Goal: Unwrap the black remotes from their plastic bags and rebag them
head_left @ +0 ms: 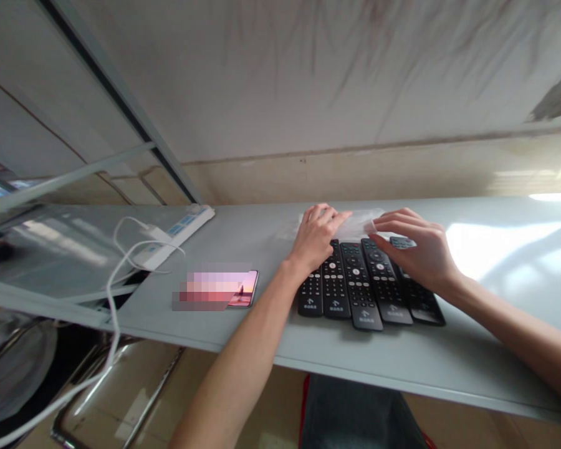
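Observation:
Several black remote controls lie side by side on the grey table, their lower ends toward the table's front edge. Thin, clear plastic bags lie just behind their upper ends. My left hand rests over the top of the leftmost remotes with its fingers spread at the plastic; nothing is seen gripped in it. My right hand is above the rightmost remotes, with thumb and fingertips pinching the edge of the clear plastic.
A phone with a lit screen, partly pixelated, lies left of the remotes. Farther left is a white power strip with a white cable hanging over the edge. A metal-framed partition stands at the left; a wall runs behind.

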Motion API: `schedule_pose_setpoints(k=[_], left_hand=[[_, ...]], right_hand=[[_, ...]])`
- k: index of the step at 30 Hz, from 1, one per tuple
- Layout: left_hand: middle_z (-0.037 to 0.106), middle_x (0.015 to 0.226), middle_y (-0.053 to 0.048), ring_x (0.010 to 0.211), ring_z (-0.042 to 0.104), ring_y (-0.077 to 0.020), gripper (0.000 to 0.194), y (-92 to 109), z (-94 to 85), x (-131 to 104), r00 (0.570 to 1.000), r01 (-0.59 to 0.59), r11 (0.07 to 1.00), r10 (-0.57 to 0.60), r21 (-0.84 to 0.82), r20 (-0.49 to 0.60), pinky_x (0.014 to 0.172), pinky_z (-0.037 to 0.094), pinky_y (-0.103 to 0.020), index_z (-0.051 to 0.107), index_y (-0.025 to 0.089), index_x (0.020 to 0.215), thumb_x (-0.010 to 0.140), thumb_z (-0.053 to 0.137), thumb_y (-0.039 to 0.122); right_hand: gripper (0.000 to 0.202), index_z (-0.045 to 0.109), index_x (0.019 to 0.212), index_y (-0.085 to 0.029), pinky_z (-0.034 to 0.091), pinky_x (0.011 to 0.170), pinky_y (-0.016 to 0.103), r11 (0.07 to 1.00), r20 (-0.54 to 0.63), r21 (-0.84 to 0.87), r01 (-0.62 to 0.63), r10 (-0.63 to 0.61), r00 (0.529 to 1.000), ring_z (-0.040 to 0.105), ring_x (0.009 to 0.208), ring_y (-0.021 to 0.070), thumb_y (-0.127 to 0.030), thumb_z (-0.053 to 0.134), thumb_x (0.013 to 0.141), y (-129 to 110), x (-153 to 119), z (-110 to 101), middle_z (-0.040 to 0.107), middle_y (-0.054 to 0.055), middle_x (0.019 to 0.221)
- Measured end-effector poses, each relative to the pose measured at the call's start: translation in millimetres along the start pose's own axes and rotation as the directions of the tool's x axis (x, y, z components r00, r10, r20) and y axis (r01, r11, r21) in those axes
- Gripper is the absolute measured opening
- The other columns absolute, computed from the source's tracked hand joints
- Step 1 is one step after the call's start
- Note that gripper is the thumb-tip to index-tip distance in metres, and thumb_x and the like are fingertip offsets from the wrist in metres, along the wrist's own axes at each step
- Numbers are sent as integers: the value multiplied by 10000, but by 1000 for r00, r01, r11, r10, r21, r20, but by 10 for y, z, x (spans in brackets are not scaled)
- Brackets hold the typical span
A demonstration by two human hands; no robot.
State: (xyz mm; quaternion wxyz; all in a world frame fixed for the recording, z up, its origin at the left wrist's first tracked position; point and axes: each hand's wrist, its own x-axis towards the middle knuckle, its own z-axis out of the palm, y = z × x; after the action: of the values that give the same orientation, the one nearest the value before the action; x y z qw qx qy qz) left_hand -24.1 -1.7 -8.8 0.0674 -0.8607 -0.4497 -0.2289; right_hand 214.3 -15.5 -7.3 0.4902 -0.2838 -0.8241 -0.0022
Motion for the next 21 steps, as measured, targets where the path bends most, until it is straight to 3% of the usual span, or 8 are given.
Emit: schedule_pose_setpoints(k=[5, 9, 12, 16, 21], left_hand=[[731, 1330, -70, 1303, 563, -253, 555, 8, 31, 5, 999, -33, 999, 32, -38, -19, 1168, 457, -449, 641, 210, 1428, 948, 483, -19], [747, 1276, -76, 1250, 580, -257, 299, 27, 28, 9, 996, -83, 994, 84, -71, 1, 1101, 487, -418, 670, 184, 1313, 1033, 570, 147], [751, 1233, -77, 1210, 589, -263, 211, 43, 1, 13, 996, -85, 993, 86, -84, 6, 1069, 490, -413, 675, 189, 1252, 1067, 608, 265], [749, 1186, -69, 1175, 587, -264, 196, 58, -30, 13, 995, -103, 992, 104, -73, 2, 1045, 481, -405, 676, 193, 1194, 1084, 621, 345], [738, 1159, -70, 1158, 582, -259, 218, 63, -21, 16, 995, -102, 995, 102, -17, 19, 1023, 475, -394, 685, 195, 1149, 1131, 534, 350]], right_hand=[[213, 828, 1173, -245, 664, 926, 466, 997, 86, 78, 27, -33, 996, 789, 1071, 265, -166, 706, 1017, -27, -24, 36, 844, 78, 1140], [278, 810, 1278, -222, 655, 1020, 475, 993, 146, 102, 56, -71, 987, 776, 1182, 268, -161, 688, 1036, -56, -37, 49, 833, 92, 1235], [371, 768, 1382, -255, 631, 1065, 473, 989, 210, 125, 85, -110, 972, 758, 1224, 261, -141, 661, 1046, -83, -30, 39, 823, 75, 1262], [484, 681, 1511, -309, 635, 973, 473, 986, 301, 138, 89, -127, 945, 742, 1173, 272, -146, 615, 1060, -112, -13, 18, 802, 76, 1168], [461, 699, 1471, -320, 608, 854, 451, 987, 268, 95, 131, -152, 951, 689, 1010, 262, -145, 603, 1056, -127, 4, 4, 738, 95, 1073]])
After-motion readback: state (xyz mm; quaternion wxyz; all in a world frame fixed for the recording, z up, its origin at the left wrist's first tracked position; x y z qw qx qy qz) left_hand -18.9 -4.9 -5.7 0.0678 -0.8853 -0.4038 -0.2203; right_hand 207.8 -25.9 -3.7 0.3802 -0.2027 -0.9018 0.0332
